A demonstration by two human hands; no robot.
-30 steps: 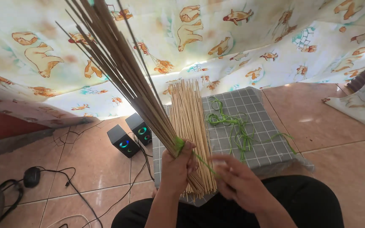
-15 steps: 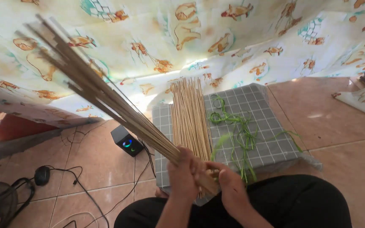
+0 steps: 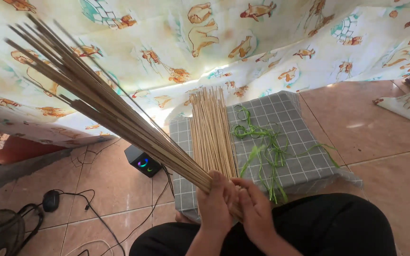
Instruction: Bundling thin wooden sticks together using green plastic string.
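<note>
Bare forearms, no sleeves visible; left hand (image 3: 218, 201), right hand (image 3: 257, 211) ungloved; black trousers (image 3: 338, 227) over lap.

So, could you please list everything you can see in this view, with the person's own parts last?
stick bundle: one, tan, gripped at its lower end, fanning up to the left
loose sticks: one pile, pale tan, lying on the mat
mat: one, grey with a white grid, on the floor
green strips: a tangle, on the mat right of the pile
speaker: one, black with lit rings, left of the mat
cables: black, on the tiled floor at left
printed cloth: one, pale with animal pictures, hanging behind
left hand: gripping the bundle
right hand: at the bundle's lower end
</note>
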